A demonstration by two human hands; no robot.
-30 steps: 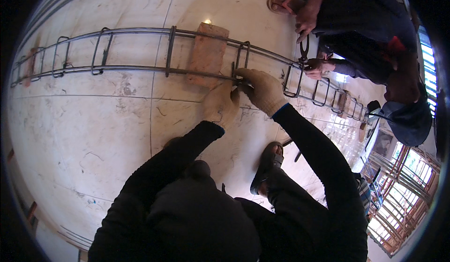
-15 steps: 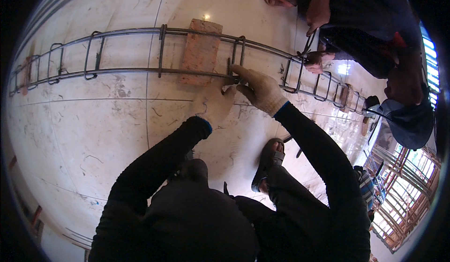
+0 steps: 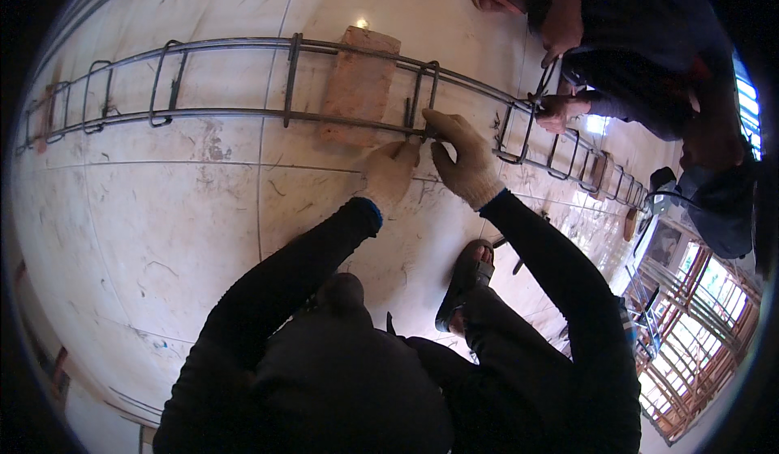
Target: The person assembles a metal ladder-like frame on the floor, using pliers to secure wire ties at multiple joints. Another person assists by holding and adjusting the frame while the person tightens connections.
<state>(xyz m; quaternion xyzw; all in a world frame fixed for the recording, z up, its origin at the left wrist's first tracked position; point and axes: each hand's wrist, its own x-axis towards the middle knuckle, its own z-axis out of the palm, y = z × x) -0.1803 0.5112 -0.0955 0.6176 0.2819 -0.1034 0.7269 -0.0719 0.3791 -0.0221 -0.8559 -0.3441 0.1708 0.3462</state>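
A long rebar cage [image 3: 219, 115], made of steel bars with rectangular stirrups [image 3: 294, 81], stretches across the floor in front of me. My left hand [image 3: 389, 174], in a pale knit glove, has its fingertips pinched together just under the near bar; what they hold is too small to make out. Beside it my right hand [image 3: 466, 162], gloved alike, curls its thumb and index finger around the corner where a stirrup [image 3: 430, 89] meets the near bar. Anything inside that grip is hidden.
A reddish brick [image 3: 361, 85] props the cage left of my hands; another block [image 3: 599, 174] supports it farther right. At the upper right a co-worker's hands [image 3: 556, 111] work on the cage with a dark tool [image 3: 545, 81]. My sandalled foot [image 3: 469, 279] rests on the tiled floor [image 3: 187, 235].
My left hand has moved up and right, its fingertips coming close to the near bar. My right hand stays at the stirrup corner. The whole view has shifted slightly.
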